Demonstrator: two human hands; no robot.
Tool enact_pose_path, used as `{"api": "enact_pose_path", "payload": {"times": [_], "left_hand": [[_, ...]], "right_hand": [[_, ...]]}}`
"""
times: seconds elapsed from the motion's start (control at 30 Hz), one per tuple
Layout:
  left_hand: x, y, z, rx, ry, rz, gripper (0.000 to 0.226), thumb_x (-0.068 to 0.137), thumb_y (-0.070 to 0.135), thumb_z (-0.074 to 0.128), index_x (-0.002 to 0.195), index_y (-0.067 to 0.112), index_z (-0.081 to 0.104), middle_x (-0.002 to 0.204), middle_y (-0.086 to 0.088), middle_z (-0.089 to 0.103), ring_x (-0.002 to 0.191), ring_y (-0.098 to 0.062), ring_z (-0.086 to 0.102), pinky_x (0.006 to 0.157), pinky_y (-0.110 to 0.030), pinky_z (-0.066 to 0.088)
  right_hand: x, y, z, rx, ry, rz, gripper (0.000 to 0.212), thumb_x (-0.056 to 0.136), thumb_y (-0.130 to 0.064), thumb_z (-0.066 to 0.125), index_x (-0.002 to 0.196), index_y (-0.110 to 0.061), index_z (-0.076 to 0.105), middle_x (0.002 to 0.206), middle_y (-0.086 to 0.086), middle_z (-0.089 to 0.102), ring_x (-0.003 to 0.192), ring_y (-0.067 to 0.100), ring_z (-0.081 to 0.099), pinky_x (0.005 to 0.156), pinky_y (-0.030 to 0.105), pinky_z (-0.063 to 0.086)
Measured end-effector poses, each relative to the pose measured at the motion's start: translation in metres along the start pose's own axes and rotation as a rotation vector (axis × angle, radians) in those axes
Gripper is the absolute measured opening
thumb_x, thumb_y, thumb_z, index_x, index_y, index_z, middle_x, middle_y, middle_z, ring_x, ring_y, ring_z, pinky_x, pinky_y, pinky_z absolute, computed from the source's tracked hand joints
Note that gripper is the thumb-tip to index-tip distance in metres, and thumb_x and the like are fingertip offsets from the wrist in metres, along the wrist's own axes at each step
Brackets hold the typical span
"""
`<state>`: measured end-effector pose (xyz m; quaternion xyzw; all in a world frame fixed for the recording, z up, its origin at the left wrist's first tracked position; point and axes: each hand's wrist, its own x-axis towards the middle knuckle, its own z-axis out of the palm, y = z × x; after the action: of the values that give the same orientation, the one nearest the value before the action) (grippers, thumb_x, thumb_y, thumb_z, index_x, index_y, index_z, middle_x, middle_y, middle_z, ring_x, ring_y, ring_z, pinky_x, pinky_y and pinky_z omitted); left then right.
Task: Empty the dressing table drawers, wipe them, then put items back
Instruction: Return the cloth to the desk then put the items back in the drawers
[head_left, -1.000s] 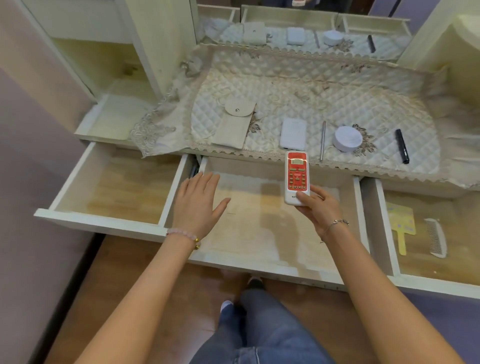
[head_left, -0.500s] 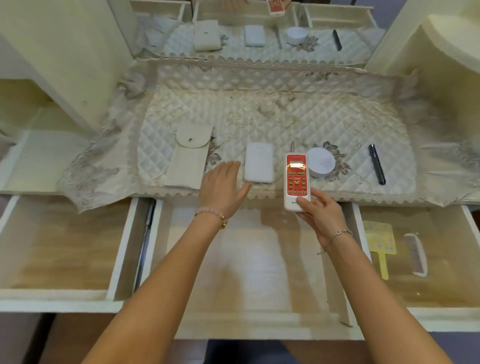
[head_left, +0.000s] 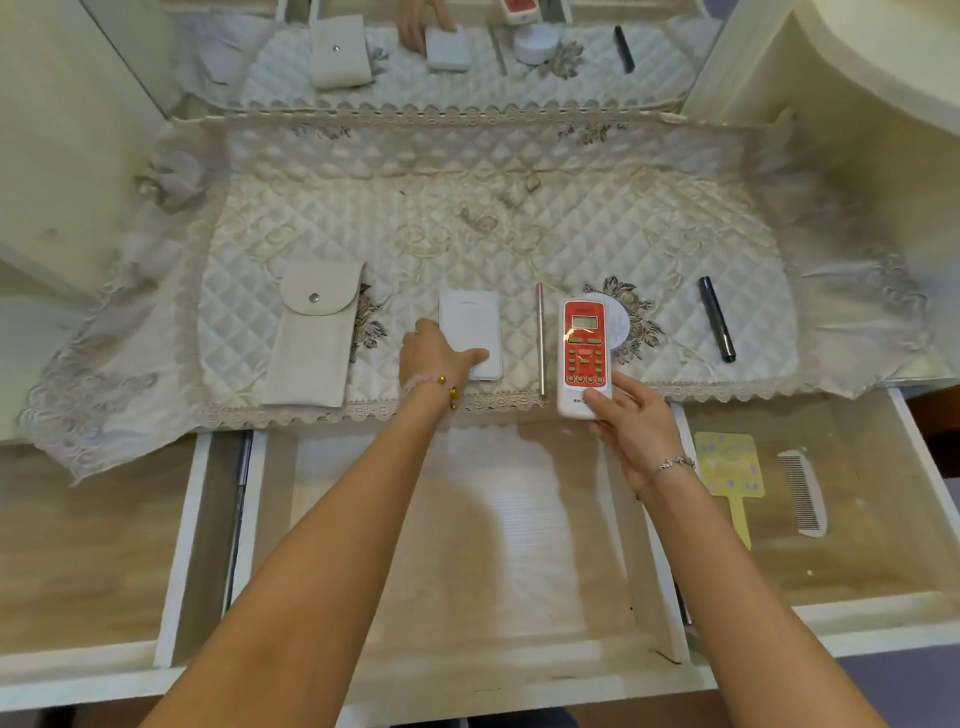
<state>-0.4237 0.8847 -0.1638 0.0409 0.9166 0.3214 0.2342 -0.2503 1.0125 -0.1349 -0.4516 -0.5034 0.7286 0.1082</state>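
Note:
Three drawers stand pulled out below the dressing table; the middle drawer (head_left: 519, 639) holds nothing. My right hand (head_left: 631, 423) grips the lower end of a red and white remote control (head_left: 584, 348), held above the table's front edge. My left hand (head_left: 434, 358) grips the near left corner of a flat white box (head_left: 470, 325) that lies on the quilted cloth (head_left: 467, 218). On the same cloth lie a beige snap pouch (head_left: 314, 332), a thin metal stick (head_left: 540, 338), a round white case (head_left: 621, 325) partly behind the remote, and a dark pen (head_left: 717, 325).
The right drawer (head_left: 852, 571) holds a yellow hand mirror (head_left: 730, 467) and a white comb (head_left: 802, 491). The left drawer (head_left: 78, 545) shows only its wooden bottom. A mirror at the back reflects the tabletop. Cabinet walls rise at both sides.
My view has come closer over the tabletop. My left hand rose from the middle drawer to the white box and took hold of its corner. My right hand still holds the remote.

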Motion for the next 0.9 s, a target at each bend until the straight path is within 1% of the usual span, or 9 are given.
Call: {"api": "enact_pose_path", "payload": {"times": [0.07, 0.17, 0.23, 0.3, 0.43, 0.6, 0.73, 0.83, 0.9], "left_hand": [[-0.001, -0.001, -0.002, -0.076, -0.043, -0.018, 0.058, 0.078, 0.036, 0.072, 0.120, 0.004, 0.049, 0.117, -0.012, 0.058, 0.103, -0.028, 0.057, 0.072, -0.031, 0.044], [-0.007, -0.006, -0.009, -0.178, -0.061, 0.000, 0.048, 0.082, 0.031, 0.069, 0.118, 0.003, 0.051, 0.109, -0.007, 0.059, 0.098, -0.025, 0.057, 0.071, -0.029, 0.041], [-0.015, -0.016, -0.015, -0.290, -0.057, -0.006, 0.044, 0.082, 0.027, 0.070, 0.116, 0.004, 0.054, 0.106, -0.006, 0.060, 0.097, -0.025, 0.059, 0.074, -0.033, 0.047], [-0.028, -0.033, -0.023, -0.423, -0.047, -0.040, 0.045, 0.079, 0.024, 0.073, 0.116, 0.004, 0.056, 0.112, -0.011, 0.062, 0.099, -0.028, 0.061, 0.081, -0.042, 0.053], [-0.062, -0.072, -0.048, -0.642, -0.004, -0.104, 0.036, 0.075, 0.021, 0.077, 0.104, 0.011, 0.058, 0.110, -0.012, 0.064, 0.100, -0.028, 0.062, 0.086, -0.047, 0.053], [-0.109, -0.125, -0.089, -0.836, 0.070, -0.171, 0.023, 0.084, 0.011, 0.068, 0.105, 0.011, 0.058, 0.105, -0.010, 0.064, 0.095, -0.024, 0.063, 0.070, -0.028, 0.057], [-0.136, -0.174, -0.119, -0.870, 0.168, -0.216, 0.023, 0.084, 0.011, 0.067, 0.105, 0.011, 0.058, 0.102, -0.007, 0.065, 0.092, -0.022, 0.063, 0.064, -0.025, 0.056], [-0.150, -0.210, -0.140, -0.945, 0.207, -0.264, 0.022, 0.085, 0.008, 0.065, 0.106, 0.008, 0.057, 0.098, -0.007, 0.063, 0.082, -0.015, 0.062, 0.055, -0.019, 0.055], [-0.155, -0.235, -0.155, -0.992, 0.209, -0.284, 0.026, 0.086, 0.006, 0.064, 0.111, 0.006, 0.056, 0.100, -0.008, 0.062, 0.081, -0.014, 0.061, 0.054, -0.018, 0.055]], "right_hand": [[-0.001, 0.001, 0.000, 0.001, -0.001, 0.007, 0.044, 0.083, 0.000, 0.063, 0.125, -0.006, 0.050, 0.093, 0.004, 0.068, 0.064, 0.002, 0.068, 0.053, 0.014, 0.052], [-0.003, 0.001, 0.002, 0.003, -0.013, 0.007, 0.045, 0.083, 0.001, 0.062, 0.126, -0.004, 0.049, 0.094, 0.005, 0.067, 0.064, 0.002, 0.068, 0.052, 0.015, 0.052], [-0.006, 0.002, 0.005, 0.006, -0.028, 0.012, 0.046, 0.084, 0.001, 0.061, 0.127, -0.002, 0.049, 0.095, 0.006, 0.066, 0.064, 0.002, 0.068, 0.052, 0.015, 0.052], [-0.011, 0.004, 0.011, 0.008, -0.043, 0.022, 0.045, 0.084, 0.001, 0.061, 0.128, -0.002, 0.048, 0.096, 0.006, 0.066, 0.063, 0.002, 0.068, 0.050, 0.015, 0.052], [-0.026, 0.011, 0.028, -0.003, -0.096, 0.046, 0.043, 0.084, 0.001, 0.061, 0.125, -0.004, 0.050, 0.092, 0.003, 0.067, 0.062, 0.003, 0.068, 0.050, 0.015, 0.051], [-0.050, 0.032, 0.057, -0.052, -0.187, 0.086, 0.042, 0.083, 0.002, 0.062, 0.123, -0.004, 0.052, 0.093, 0.005, 0.068, 0.069, 0.009, 0.068, 0.055, 0.018, 0.055], [-0.071, 0.055, 0.085, -0.087, -0.265, 0.117, 0.042, 0.083, 0.002, 0.062, 0.124, -0.002, 0.051, 0.097, 0.009, 0.068, 0.083, 0.018, 0.067, 0.070, 0.024, 0.058], [-0.087, 0.074, 0.112, -0.116, -0.303, 0.129, 0.042, 0.082, 0.002, 0.063, 0.122, -0.002, 0.052, 0.097, 0.009, 0.069, 0.079, 0.016, 0.069, 0.071, 0.025, 0.058], [-0.098, 0.086, 0.132, -0.141, -0.321, 0.133, 0.042, 0.082, 0.001, 0.064, 0.123, -0.003, 0.052, 0.098, 0.010, 0.069, 0.077, 0.014, 0.070, 0.068, 0.024, 0.058]]}}
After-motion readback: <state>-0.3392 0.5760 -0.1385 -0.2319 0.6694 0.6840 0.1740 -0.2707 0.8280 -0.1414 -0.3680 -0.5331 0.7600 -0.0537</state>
